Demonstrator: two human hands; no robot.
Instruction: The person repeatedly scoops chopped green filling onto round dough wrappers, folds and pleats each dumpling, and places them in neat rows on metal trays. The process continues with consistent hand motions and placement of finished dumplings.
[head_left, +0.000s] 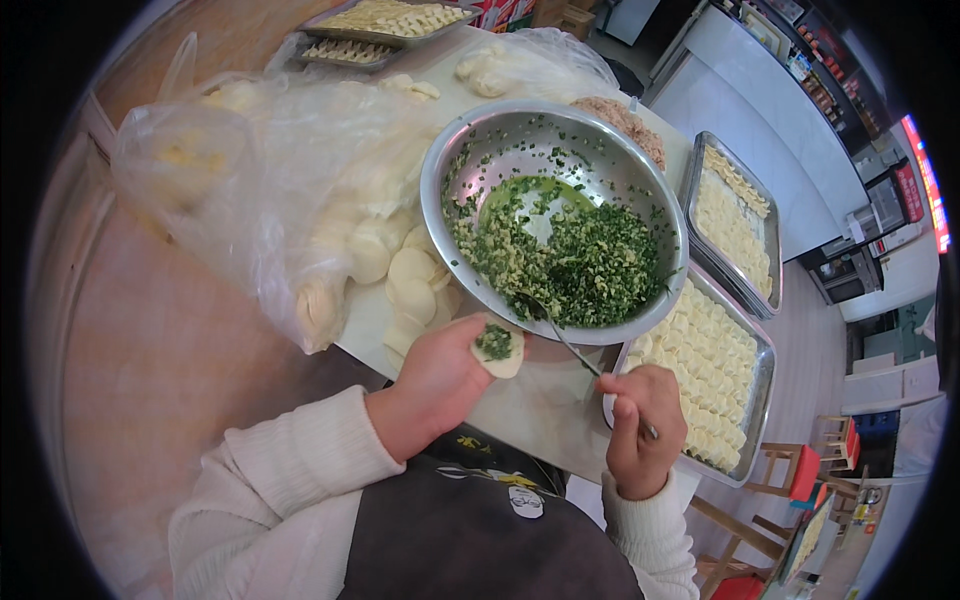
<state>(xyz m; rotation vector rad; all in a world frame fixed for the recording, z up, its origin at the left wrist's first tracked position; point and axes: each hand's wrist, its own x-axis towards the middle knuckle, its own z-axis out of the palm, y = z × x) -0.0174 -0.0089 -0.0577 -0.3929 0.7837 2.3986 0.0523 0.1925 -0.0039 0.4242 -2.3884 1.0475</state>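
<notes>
My left hand (432, 368) holds a greens-topped wrapper (508, 367); my right hand (648, 425) clamps a spoon (572, 349), its tip seemingly sunk in chopped greens (610, 250) inside a steel bowl (600, 148).

Between my left hand (437, 372) and my right hand (648, 425) a bare strip of table (535, 412) lies open, and I can slide either one sideways along it. Straight ahead the steel bowl (432, 195) blocks me with its raised rim, though its wide mouth leaves a way down from above to the chopped green filling (605, 260). The spoon (572, 349) slants over the near rim to my right hand, barring a low pass there. To my left, loose round wrappers (410, 280) and a bulging plastic bag (285, 200) crowd the surface. On my right, the dumpling tray (760, 410) hems me in, its edge near my right hand
</notes>
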